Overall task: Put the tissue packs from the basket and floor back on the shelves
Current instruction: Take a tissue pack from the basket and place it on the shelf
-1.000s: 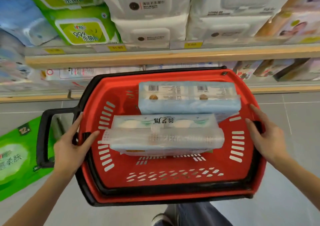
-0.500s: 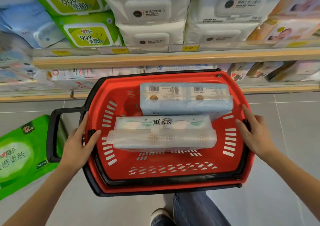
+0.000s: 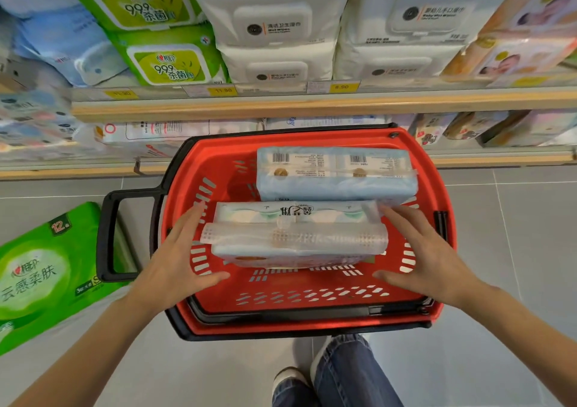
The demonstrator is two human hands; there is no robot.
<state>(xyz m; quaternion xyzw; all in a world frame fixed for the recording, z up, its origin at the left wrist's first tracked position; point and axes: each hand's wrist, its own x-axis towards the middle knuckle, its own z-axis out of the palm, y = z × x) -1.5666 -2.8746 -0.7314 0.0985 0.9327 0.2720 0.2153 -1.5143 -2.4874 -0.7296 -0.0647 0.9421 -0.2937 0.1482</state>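
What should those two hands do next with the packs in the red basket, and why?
Probably close both hands on the ends of the near white tissue pack and lift it out. The left hand and right hand hover open on either side of it inside the red basket, neither gripping yet. It lies nearer than the blue pack, so it comes out first.

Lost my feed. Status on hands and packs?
Left hand and right hand open, flanking the white pack in the basket. Blue pack behind. Green pack on floor.
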